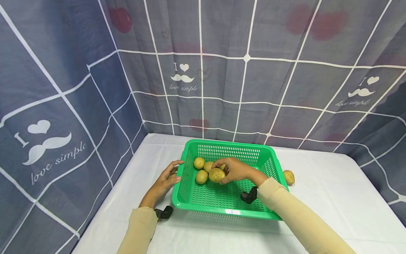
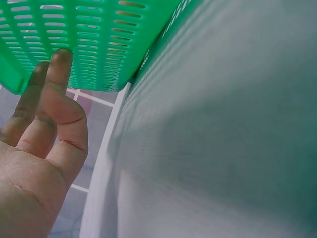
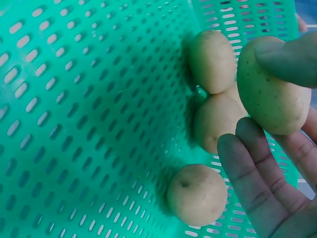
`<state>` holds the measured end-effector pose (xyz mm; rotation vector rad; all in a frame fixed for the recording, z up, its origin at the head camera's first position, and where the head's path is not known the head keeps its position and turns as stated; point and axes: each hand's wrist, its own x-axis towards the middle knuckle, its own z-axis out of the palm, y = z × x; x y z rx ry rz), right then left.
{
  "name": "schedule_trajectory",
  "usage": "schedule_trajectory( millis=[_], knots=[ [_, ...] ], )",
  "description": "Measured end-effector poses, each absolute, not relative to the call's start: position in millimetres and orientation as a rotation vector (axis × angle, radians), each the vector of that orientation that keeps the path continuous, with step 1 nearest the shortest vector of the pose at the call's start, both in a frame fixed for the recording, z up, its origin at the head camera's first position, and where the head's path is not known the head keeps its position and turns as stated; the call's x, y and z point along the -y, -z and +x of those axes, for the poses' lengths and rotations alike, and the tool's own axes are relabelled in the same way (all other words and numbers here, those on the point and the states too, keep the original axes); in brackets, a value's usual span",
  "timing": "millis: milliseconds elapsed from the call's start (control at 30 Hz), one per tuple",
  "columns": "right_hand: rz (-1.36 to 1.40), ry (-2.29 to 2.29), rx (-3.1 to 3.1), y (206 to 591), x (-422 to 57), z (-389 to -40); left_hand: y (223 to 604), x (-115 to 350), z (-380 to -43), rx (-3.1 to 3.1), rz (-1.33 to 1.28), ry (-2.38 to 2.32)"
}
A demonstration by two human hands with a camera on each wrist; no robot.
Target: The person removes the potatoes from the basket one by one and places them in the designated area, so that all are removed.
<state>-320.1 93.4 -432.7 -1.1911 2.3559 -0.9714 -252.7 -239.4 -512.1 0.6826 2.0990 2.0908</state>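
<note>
A potato is pinched between the thumb and fingers of my right hand, low over the inside of a green plastic basket. In the right wrist view the held potato looks smooth, with small dark specks. Several potatoes lie on the basket floor near its left side, such as one potato left of the held one and another potato below my fingers. My left hand is at the basket's left rim, its fingers loosely bent, with fingertips touching the outside of the slotted wall.
One potato lies on the white-covered table, just outside the basket's right wall. Grey-blue checked curtains hang behind the table and on its left. A black wrist camera overlaps the basket's front right area.
</note>
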Motion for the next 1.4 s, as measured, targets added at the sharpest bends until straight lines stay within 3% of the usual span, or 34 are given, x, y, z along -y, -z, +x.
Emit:
schedule_trajectory(
  millis=[867,1400],
  knots=[
    [-0.937,1.569,-2.216,391.0,-141.7,-302.1,514.7,239.8,-254.8,-2.081,0.675,-2.081],
    [-0.811,1.742,-2.272,385.4,-167.3,-288.8,514.0,239.7,-254.0,-2.059,0.69,-2.091]
  ],
)
